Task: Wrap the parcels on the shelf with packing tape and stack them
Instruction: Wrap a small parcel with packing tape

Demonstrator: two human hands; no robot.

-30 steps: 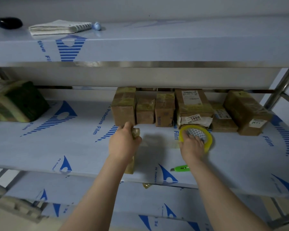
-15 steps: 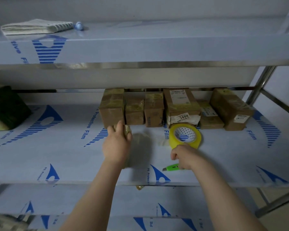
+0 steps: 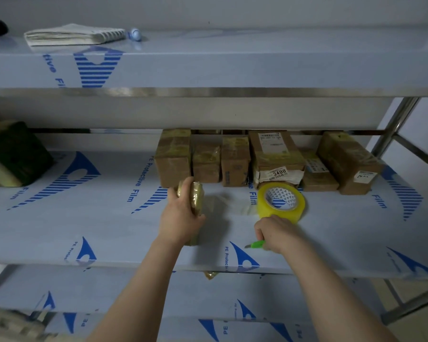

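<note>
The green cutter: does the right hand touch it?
Touching. The head view shows the right hand curled round the green cutter, with the cutter's tip sticking out of the fist.

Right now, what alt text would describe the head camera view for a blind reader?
A person's left hand grips a tape-wrapped parcel on a film-covered shelf, while the right hand holds a green utility knife beside a yellow tape roll. Taped cardboard boxes line the back.
</note>
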